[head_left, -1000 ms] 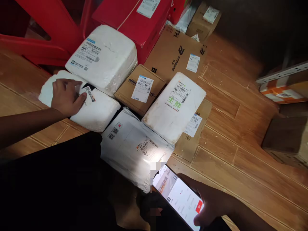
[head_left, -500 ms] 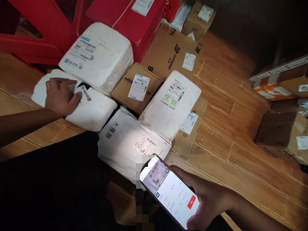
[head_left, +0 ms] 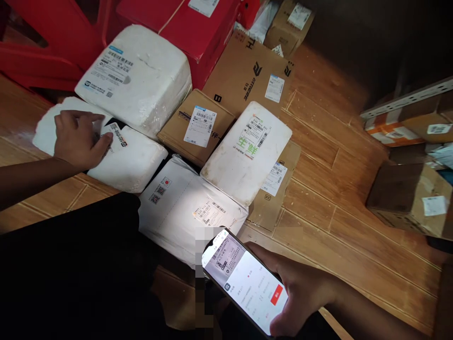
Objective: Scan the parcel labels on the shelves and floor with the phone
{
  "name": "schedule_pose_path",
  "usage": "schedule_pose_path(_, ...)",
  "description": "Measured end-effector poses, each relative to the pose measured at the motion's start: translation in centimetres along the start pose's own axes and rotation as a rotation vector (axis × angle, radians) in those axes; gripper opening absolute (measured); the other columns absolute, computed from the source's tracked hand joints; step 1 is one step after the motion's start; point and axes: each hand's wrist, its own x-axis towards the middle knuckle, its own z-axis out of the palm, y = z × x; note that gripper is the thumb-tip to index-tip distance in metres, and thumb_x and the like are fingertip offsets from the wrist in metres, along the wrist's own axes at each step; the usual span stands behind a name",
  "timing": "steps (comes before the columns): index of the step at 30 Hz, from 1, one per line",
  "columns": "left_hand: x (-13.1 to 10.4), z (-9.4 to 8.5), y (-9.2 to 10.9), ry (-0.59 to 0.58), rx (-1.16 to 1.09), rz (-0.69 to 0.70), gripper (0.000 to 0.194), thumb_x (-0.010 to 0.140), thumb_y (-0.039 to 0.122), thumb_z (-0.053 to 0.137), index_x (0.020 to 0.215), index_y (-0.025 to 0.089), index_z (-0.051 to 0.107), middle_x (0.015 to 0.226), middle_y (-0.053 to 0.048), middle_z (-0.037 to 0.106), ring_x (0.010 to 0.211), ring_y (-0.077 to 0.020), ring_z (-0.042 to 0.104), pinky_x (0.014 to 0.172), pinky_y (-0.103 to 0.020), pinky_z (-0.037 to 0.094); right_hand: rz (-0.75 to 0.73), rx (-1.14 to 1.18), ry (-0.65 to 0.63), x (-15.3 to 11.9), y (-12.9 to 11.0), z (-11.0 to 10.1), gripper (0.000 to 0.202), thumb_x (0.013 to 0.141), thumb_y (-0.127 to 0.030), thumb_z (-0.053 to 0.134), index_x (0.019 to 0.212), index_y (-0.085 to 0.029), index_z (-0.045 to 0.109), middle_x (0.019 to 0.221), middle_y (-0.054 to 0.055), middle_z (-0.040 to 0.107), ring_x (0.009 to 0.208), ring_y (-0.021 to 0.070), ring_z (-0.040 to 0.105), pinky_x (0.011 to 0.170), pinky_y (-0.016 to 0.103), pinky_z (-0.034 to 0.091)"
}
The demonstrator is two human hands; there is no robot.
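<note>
In my right hand is a smartphone, gripped along its sides with the thumb over the lower screen. The screen shows a camera strip with a label and a red button. Beyond the phone's top end lies a white mailer package, its shipping label lit by a bright spot. My left hand rests on a white parcel, fingers apart, beside a black and white label. Against that parcel's far side sits a larger white wrapped box.
A flat white box rests partly on a cardboard one. Brown cartons and a red box stand behind. More cartons are by the shelf edge at right. A red plastic stool is at upper left, on wooden flooring.
The whole scene has shifted slightly left in view. Text below the camera strip on the phone screen has changed a little. Both hands keep their places on the parcel and the phone.
</note>
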Motion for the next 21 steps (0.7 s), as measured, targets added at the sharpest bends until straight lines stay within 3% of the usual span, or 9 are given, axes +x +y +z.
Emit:
schedule_pose_path(3,-0.05,-0.10,0.22,0.006,-0.004,-0.003,0.085,0.079,0.058,0.036,0.135,-0.004,0.051,0.128,-0.029,0.040,0.132,-0.0466,0.035,0.112,-0.059,0.028,0.062,0.027,0.001,-0.06,-0.05,-0.13,0.094,0.046,-0.017,0.088,0.131,-0.022,0.048,0.121,0.008,0.065,0.112,0.0318,0.062,0.095,0.048,0.048)
schedule_pose_path(7,-0.03,-0.17,0.30,0.006,-0.007,-0.008,0.086,0.078,0.060,0.035,0.135,-0.003,0.051,0.129,-0.030,0.041,0.132,-0.0468,0.034,0.110,-0.060,0.029,0.100,0.046,0.004,0.02,-0.17,-0.26,0.098,0.044,-0.016,0.088,0.132,-0.023,0.047,0.128,0.010,0.062,0.118,0.0342,0.059,0.100,0.052,0.045)
schedule_pose_path(12,0.16,0.18,-0.28,0.032,0.013,0.036,0.093,0.077,0.065,0.028,0.131,-0.007,0.053,0.130,-0.034,0.043,0.131,-0.0474,0.035,0.111,-0.062,0.027,0.072,0.062,0.004,0.14,0.36,-0.35,0.097,0.046,-0.014,0.087,0.133,-0.024,0.045,0.110,0.004,0.066,0.102,0.0256,0.065,0.078,0.034,0.052)
schedule_pose_path(15,0.21,0.17,-0.32,0.017,0.025,0.046,0.096,0.078,0.068,0.026,0.133,-0.007,0.051,0.131,-0.034,0.044,0.131,-0.0464,0.036,0.111,-0.063,0.027,-0.023,0.066,0.021,0.10,0.40,-0.18,0.098,0.052,-0.015,0.083,0.139,-0.026,0.039,0.106,0.002,0.066,0.093,0.0213,0.065,0.074,0.032,0.051)
schedule_pose_path(18,0.14,-0.11,0.15,0.002,0.013,0.037,0.096,0.078,0.068,0.026,0.132,-0.008,0.051,0.131,-0.034,0.044,0.132,-0.0471,0.035,0.110,-0.063,0.029,-0.082,0.047,0.041,0.05,0.17,0.18,0.093,0.062,-0.022,0.079,0.143,-0.026,0.033,0.109,0.006,0.068,0.094,0.0248,0.065,0.077,0.038,0.050)
schedule_pose_path(21,-0.01,-0.29,0.60,0.014,-0.023,-0.010,0.096,0.076,0.070,0.030,0.132,-0.006,0.053,0.133,-0.033,0.043,0.136,-0.0487,0.031,0.110,-0.063,0.031,-0.144,0.106,0.139,0.24,0.34,0.63,0.090,0.072,-0.033,0.076,0.146,-0.030,0.026,0.113,0.006,0.068,0.100,0.0263,0.065,0.082,0.042,0.048)
